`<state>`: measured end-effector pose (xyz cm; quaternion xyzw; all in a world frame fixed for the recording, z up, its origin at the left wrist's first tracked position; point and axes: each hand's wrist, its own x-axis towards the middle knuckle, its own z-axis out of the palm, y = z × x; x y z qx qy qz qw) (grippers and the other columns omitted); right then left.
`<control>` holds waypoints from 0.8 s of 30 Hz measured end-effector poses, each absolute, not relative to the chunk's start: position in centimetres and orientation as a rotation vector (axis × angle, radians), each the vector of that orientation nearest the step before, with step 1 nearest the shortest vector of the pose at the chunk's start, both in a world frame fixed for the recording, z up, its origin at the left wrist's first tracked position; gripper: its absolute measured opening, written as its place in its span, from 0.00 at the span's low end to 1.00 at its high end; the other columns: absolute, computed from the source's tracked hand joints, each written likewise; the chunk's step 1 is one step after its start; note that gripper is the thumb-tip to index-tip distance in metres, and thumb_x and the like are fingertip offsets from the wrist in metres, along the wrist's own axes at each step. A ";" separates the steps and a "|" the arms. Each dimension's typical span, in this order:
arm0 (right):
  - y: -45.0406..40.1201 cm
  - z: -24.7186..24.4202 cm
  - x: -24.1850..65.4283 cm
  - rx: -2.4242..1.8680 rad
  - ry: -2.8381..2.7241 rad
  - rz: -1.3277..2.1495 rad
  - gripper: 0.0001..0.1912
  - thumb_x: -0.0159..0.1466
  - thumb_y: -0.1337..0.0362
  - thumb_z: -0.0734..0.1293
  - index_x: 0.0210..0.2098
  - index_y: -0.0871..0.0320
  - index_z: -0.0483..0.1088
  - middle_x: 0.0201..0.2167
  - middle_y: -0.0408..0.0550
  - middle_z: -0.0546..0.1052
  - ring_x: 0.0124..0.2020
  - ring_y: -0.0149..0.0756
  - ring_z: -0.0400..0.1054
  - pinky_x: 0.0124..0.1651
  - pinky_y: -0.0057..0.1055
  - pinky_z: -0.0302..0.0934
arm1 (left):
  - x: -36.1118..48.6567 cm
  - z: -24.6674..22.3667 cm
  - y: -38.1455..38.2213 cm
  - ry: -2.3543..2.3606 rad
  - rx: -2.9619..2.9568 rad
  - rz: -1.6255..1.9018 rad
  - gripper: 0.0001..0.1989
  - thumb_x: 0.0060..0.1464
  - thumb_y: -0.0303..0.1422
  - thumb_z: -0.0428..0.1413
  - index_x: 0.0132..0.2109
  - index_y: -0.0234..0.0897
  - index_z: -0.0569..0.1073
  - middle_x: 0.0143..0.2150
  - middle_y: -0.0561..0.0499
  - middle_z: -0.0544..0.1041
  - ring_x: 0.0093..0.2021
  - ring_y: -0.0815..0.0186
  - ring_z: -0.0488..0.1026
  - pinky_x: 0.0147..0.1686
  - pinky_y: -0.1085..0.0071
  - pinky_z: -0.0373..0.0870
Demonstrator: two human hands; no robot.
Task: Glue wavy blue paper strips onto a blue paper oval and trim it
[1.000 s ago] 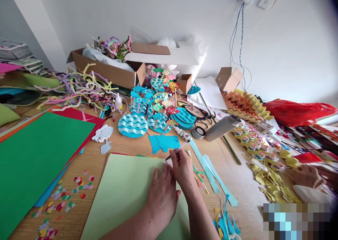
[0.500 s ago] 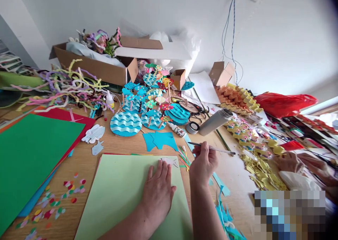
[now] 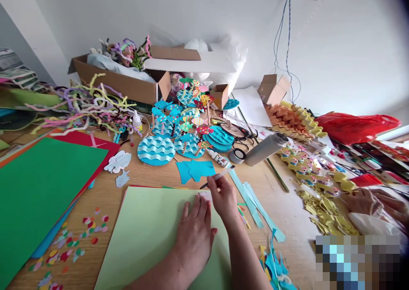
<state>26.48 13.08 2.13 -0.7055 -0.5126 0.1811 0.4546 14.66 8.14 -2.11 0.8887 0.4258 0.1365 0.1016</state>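
Pale green paper (image 3: 143, 230) lies on the wooden table. My left hand (image 3: 195, 228) rests flat on it, fingers slightly spread, fingertips on a small pale paper cutout (image 3: 204, 193) at the sheet's top edge. In my right hand (image 3: 223, 196) is a slim pen (image 3: 220, 174), pinched between thumb and fingers, its dark tip pointing left just above the cutout. Whether the tip touches the cutout I cannot tell. Blue paper scraps (image 3: 200, 170) lie just beyond the sheet.
Green card (image 3: 47, 196) and confetti dots lie left. Behind are wavy blue discs (image 3: 156, 150), a glue bottle (image 3: 218, 158) and a grey flask (image 3: 266, 149). Light blue strips (image 3: 249, 200) lie right. Another person's hands (image 3: 364, 201) are at far right.
My right hand has moved left with the pen, from beside the sheet to the cutout, and the pen has turned round to point left. My left hand stays on the sheet. The view has shifted slightly.
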 end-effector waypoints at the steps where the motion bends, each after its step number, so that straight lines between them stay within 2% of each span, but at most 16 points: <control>1: 13.1 2.2 26.7 -1.727 -1.190 0.391 0.16 0.62 0.51 0.63 0.27 0.57 0.68 0.21 0.44 0.73 0.23 0.33 0.66 0.28 0.29 0.58 | 14.7 -2.1 8.2 1.253 2.623 0.399 0.25 0.60 0.35 0.47 0.63 0.31 0.61 0.65 0.40 0.62 0.65 0.51 0.56 0.59 0.50 0.57; 5: 12.9 2.4 27.5 -1.619 -0.777 0.196 0.18 0.61 0.48 0.64 0.29 0.58 0.66 0.20 0.42 0.70 0.23 0.33 0.65 0.28 0.29 0.59 | 14.7 -2.1 8.2 1.234 2.617 0.379 0.25 0.60 0.35 0.47 0.63 0.31 0.62 0.65 0.40 0.62 0.64 0.50 0.57 0.58 0.49 0.58; 11: 12.9 2.2 27.5 -1.525 -0.616 0.213 0.18 0.60 0.49 0.65 0.29 0.58 0.66 0.19 0.40 0.68 0.23 0.31 0.63 0.29 0.28 0.58 | 14.7 -2.0 8.2 1.234 2.604 0.353 0.25 0.60 0.35 0.47 0.63 0.31 0.61 0.65 0.40 0.61 0.65 0.50 0.56 0.59 0.48 0.57; 19: 13.2 1.3 26.9 -1.630 -1.023 0.464 0.17 0.61 0.49 0.64 0.27 0.58 0.67 0.20 0.42 0.71 0.23 0.33 0.65 0.27 0.29 0.59 | 14.6 -2.1 8.1 1.247 2.615 0.383 0.25 0.61 0.34 0.45 0.64 0.30 0.59 0.66 0.41 0.60 0.65 0.51 0.55 0.58 0.47 0.57; 24: 13.1 1.4 26.0 -1.751 -1.341 0.464 0.16 0.64 0.53 0.61 0.26 0.57 0.67 0.20 0.42 0.71 0.23 0.32 0.64 0.28 0.28 0.57 | 14.6 -1.9 8.1 1.262 2.593 0.415 0.26 0.61 0.36 0.46 0.63 0.30 0.60 0.65 0.39 0.62 0.65 0.52 0.56 0.59 0.48 0.56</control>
